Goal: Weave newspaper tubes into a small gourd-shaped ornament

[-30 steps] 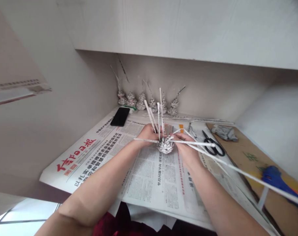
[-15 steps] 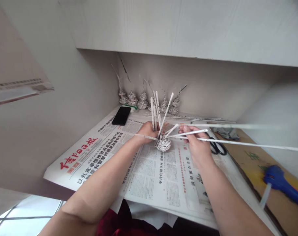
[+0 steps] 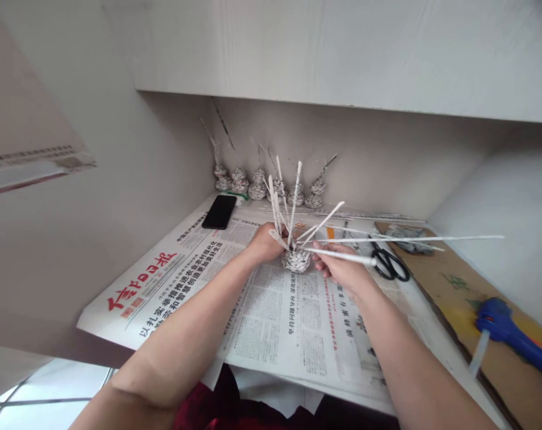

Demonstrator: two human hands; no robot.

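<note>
A small round woven paper body (image 3: 296, 260) sits low over the newspaper, with several white rolled-paper rods (image 3: 294, 200) fanning up and out of its top. My left hand (image 3: 271, 242) is closed on its left side, and its fingertips are partly hidden behind the rods. On the right side, my right hand (image 3: 338, 263) has its thumb and curled fingers at the base of a rod pointing right (image 3: 342, 255), close against the woven wall. Two longer, thinner rods stretch past this hand to the right.
Newspaper (image 3: 172, 292) covers the tabletop. Several woven gourd shapes (image 3: 257, 185) line the back wall, near a black phone (image 3: 219, 212). Black scissors (image 3: 391, 264) lie right of my right hand. A blue glue gun (image 3: 513, 334) rests on cardboard (image 3: 450, 280). Thin rods lie along the back.
My right hand has moved left and slightly down, from out along the rods to the woven body's side. The rods have shifted, and the long ones reach less far right.
</note>
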